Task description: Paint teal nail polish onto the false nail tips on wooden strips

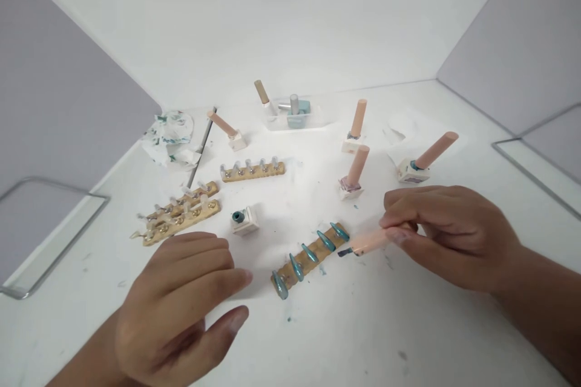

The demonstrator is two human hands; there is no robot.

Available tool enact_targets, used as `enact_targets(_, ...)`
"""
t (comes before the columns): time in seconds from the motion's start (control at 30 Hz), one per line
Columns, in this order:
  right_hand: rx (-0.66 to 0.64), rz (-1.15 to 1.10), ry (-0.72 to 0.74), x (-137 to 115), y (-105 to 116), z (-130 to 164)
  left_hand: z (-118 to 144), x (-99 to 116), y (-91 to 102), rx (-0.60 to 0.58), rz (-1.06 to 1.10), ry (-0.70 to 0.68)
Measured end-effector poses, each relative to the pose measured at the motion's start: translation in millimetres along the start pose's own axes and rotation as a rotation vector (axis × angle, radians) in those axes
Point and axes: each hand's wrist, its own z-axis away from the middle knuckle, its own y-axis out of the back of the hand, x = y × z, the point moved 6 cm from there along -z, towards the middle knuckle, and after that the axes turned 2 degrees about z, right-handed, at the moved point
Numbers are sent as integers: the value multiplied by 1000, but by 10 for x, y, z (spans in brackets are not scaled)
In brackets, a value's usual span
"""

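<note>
A nail polish brush (pixel 370 243) with a pink handle is pinched in my right hand (pixel 447 233). Its dark bristle tip points left, close to the right end of a gold nail display stand (pixel 313 258). Several teal-painted false nails (pixel 310 252) are mounted across that stand. Left of the stand hovers my left hand (pixel 186 308), thumb and index finger apart with nothing between them. Beyond it, an uncapped white polish bottle (pixel 245 221) with teal around its neck sits on the table.
Capped pink-handled polish bottles stand at the back, one (pixel 414 169) at right. A clear tray (pixel 297 124) holds more bottles. Gold stands (pixel 253 172) with clear nails lie left of centre, near a dark rod (pixel 202 146) and crumpled, stained tissue (pixel 170 136). Metal-framed panels (pixel 59 245) flank the table.
</note>
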Motion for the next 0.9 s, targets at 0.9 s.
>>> enact_targets(0.9,91,28,-91,34,-5,12,-47,-54,50,81,10,-23)
